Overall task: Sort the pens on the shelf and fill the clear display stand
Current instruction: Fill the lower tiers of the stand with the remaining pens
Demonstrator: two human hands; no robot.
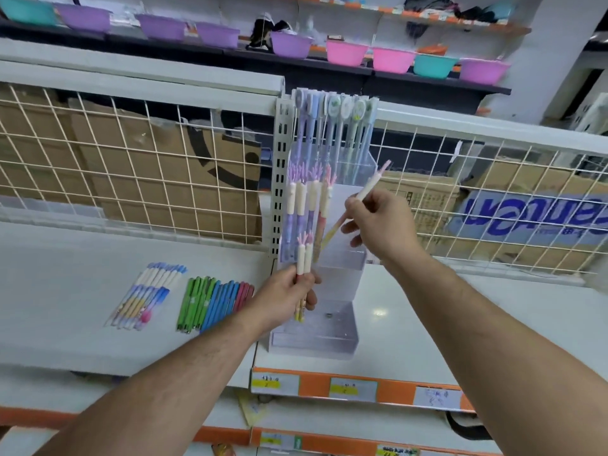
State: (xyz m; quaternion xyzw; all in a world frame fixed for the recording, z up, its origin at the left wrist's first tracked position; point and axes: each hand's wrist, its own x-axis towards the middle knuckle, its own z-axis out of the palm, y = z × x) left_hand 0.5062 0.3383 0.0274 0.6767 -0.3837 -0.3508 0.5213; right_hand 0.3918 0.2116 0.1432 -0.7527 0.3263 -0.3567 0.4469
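We note right hand [378,222] pinching one pen [365,192] nr stand [342,258]; left hand [286,297] gripping two pens [304,258]. Risk: tilted pen misses slot, drops.

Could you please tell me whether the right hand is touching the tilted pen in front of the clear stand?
Touching. The head view shows the right hand pinching the pen around its middle, with the white cap sticking out above.
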